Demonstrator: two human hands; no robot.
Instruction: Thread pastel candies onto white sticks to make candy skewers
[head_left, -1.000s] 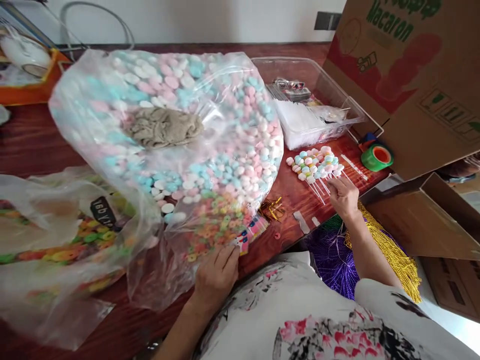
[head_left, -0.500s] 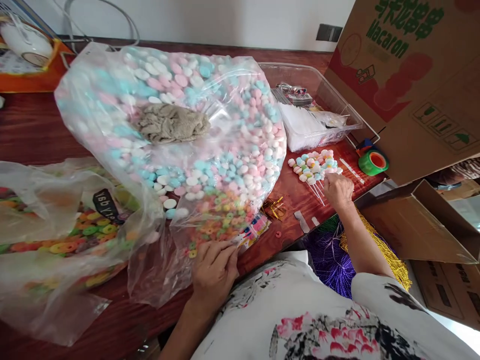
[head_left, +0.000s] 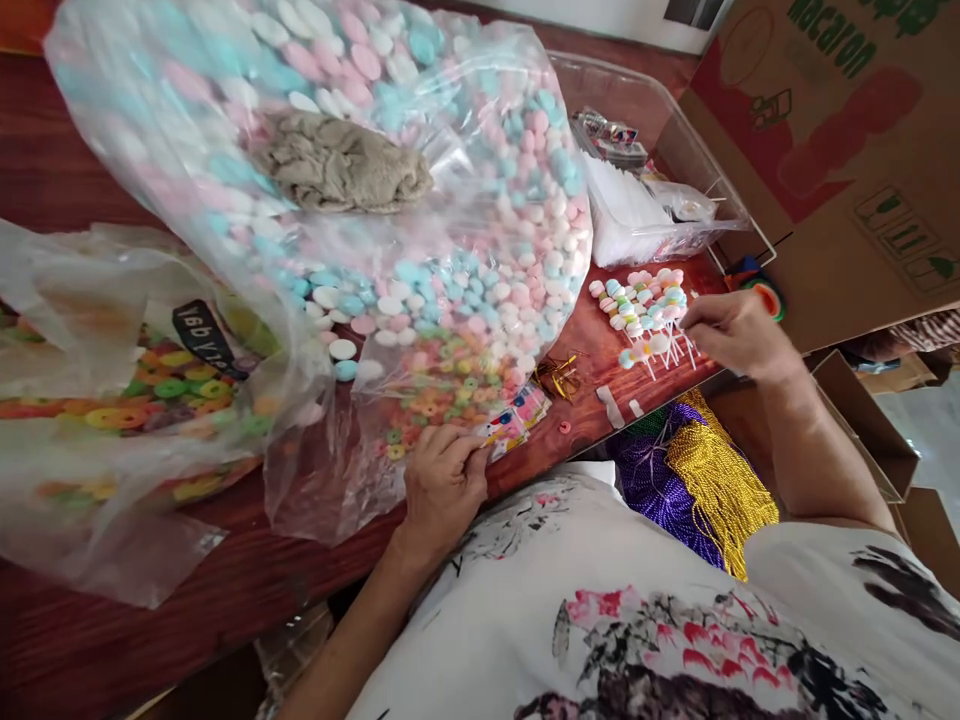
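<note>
My left hand (head_left: 444,482) rests at the table's near edge, its fingers curled against the mouth of a big clear bag (head_left: 360,200) of pastel round candies, next to a small colourful packet (head_left: 514,425). Whether it grips anything I cannot tell. My right hand (head_left: 731,330) reaches over a pile of candy skewers (head_left: 645,310) on white sticks, fingertips pinched together at the pile's right side. A crumpled beige cloth (head_left: 341,165) lies on top of the candy bag.
A second clear bag (head_left: 150,400) of coloured ring candies lies at left. A clear plastic tray (head_left: 652,190) with white packets stands behind the skewers. A cardboard box (head_left: 840,150) rises at right, green tape (head_left: 765,295) beside it. Gold twist ties (head_left: 559,375) lie on the red wooden table (head_left: 67,250). Purple and gold bead strands (head_left: 697,470) hang below the edge.
My right hand has moved from below the skewer sticks to the right side of the pile and pinched. The view has tilted down and closer. My left hand has barely shifted.
</note>
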